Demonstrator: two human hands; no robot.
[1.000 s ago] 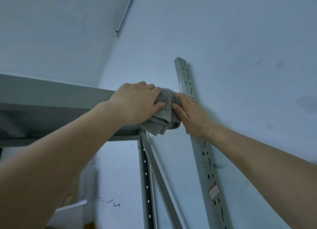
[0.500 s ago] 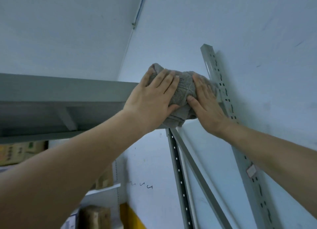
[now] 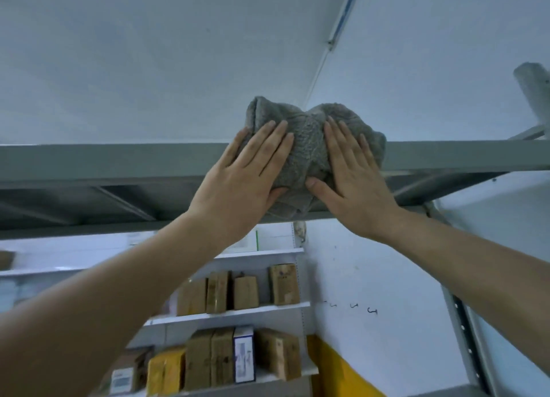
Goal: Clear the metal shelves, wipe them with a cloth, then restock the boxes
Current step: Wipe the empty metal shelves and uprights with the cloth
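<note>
Pale wall [image 3: 422, 69] behind. Top metal shelf [image 3: 119, 161], front edge: grey cloth [image 3: 309, 140] bunched over it. My left hand [image 3: 247, 179] & right hand [image 3: 351, 182], both flat, fingers straight, press cloth on edge so it wipes w/o slipping. Cardboard boxes [image 3: 238, 289]: below shelf.

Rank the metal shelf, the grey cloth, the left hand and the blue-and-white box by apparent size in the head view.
1. metal shelf, spanning the frame.
2. grey cloth and left hand, about alike.
3. blue-and-white box, smallest, but farther off.
</note>
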